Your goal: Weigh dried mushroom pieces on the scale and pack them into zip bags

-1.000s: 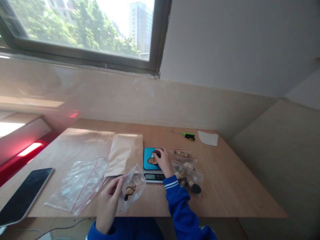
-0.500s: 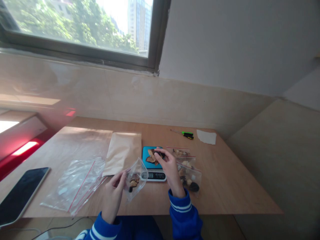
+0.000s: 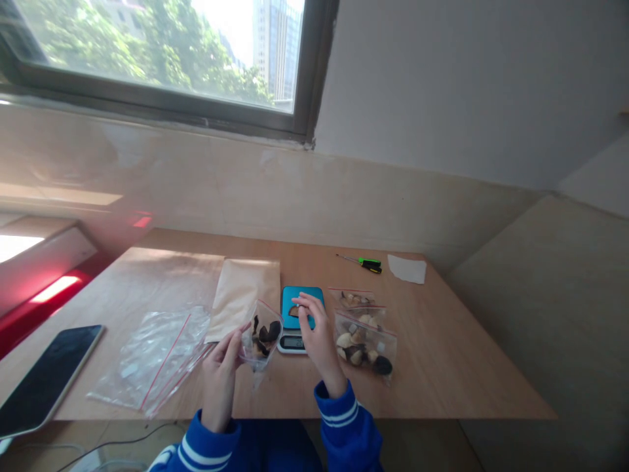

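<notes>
My left hand point(image 3: 222, 373) is closed on the edge of a small clear zip bag point(image 3: 253, 368), holding it upright in front of the scale. Inside the bag are several dark and tan pieces point(image 3: 268, 333) that look like dried mushroom. On the blue platform of a small digital scale point(image 3: 304, 290) one brown piece point(image 3: 293, 311) shows. Over that platform is my right hand point(image 3: 317, 334), its fingers apart and the tips close beside the piece; whether they touch it I cannot tell. The hand covers part of the scale's display panel.
Filled zip bags point(image 3: 366, 347) lie right of the scale. A brown paper pouch point(image 3: 246, 282), empty-looking clear bags point(image 3: 157, 354) and a phone point(image 3: 49, 373) are on the left. Farther back are screwdrivers point(image 3: 368, 263) and a white paper scrap point(image 3: 407, 269).
Several pieces have left the scale, and the bag in my left hand holds more. My right hand has moved slightly left and no longer holds the dark piece.
</notes>
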The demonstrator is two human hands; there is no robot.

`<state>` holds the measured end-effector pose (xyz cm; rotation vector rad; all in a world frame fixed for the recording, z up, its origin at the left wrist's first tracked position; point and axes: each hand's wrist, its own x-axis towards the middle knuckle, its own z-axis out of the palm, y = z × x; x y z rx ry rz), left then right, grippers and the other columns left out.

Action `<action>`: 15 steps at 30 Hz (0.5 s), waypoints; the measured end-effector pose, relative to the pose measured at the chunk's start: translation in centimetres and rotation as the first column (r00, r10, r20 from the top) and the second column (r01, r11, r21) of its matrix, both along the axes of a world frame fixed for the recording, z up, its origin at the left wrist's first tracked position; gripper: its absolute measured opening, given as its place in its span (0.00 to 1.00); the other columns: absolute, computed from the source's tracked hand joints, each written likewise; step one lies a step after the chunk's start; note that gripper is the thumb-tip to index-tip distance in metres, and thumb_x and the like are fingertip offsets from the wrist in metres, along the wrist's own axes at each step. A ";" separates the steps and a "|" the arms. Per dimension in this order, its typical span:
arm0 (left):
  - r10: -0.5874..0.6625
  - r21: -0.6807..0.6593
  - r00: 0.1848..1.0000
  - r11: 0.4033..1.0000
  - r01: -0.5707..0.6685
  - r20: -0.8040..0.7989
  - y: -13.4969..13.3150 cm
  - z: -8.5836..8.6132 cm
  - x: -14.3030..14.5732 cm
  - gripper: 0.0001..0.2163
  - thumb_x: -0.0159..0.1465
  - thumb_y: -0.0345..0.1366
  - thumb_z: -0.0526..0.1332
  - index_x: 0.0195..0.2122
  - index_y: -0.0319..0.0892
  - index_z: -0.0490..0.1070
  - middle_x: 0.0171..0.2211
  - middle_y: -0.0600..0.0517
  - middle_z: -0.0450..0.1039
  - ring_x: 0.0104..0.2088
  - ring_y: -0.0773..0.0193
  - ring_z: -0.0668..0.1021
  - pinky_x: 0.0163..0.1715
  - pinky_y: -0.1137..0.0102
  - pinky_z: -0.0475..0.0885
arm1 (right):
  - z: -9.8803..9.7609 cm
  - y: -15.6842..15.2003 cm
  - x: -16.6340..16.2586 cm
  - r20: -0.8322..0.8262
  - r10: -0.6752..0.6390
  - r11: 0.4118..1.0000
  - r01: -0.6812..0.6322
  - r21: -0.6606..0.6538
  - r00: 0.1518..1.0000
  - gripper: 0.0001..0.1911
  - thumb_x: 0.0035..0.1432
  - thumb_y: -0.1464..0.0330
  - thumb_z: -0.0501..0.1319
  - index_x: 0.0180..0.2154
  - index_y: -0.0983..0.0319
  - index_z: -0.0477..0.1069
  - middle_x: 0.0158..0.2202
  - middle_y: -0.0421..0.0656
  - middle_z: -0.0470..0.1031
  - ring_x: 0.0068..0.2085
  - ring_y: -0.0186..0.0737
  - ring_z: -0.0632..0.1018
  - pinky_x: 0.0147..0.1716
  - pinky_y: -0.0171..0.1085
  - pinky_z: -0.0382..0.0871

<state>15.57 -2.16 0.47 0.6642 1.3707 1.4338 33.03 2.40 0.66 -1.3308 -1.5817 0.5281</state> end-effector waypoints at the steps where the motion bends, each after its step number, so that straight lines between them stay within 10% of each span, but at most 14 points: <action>1: 0.013 0.002 1.000 1.000 -0.013 0.029 -0.1 0.0 0.0 0.26 0.49 0.54 0.68 0.43 0.40 0.79 0.42 0.46 0.80 0.39 0.58 0.80 0.30 0.73 0.75 | -1.1 0.6 0.6 0.104 -0.035 0.999 0.036 -0.017 0.994 0.15 0.65 0.70 0.50 0.46 0.60 0.73 0.52 0.50 0.73 0.55 0.43 0.72 0.55 0.44 0.68; 7: 0.021 0.020 0.995 1.000 -0.023 0.102 -0.5 -0.1 -0.3 0.25 0.50 0.52 0.69 0.44 0.40 0.79 0.42 0.46 0.80 0.41 0.58 0.80 0.29 0.76 0.74 | -5.5 2.0 2.1 0.348 -0.025 0.989 0.073 -0.127 0.937 0.19 0.53 0.76 0.61 0.47 0.60 0.74 0.52 0.49 0.74 0.56 0.55 0.69 0.55 0.54 0.62; 15: 0.008 -0.016 0.994 1.000 -0.007 0.111 -0.7 0.2 -0.1 0.25 0.46 0.52 0.71 0.40 0.39 0.80 0.42 0.45 0.80 0.40 0.58 0.80 0.29 0.75 0.75 | -5.3 1.8 2.1 0.393 -0.083 0.981 0.145 -0.131 0.916 0.08 0.57 0.73 0.60 0.36 0.57 0.77 0.39 0.46 0.76 0.46 0.51 0.72 0.47 0.50 0.62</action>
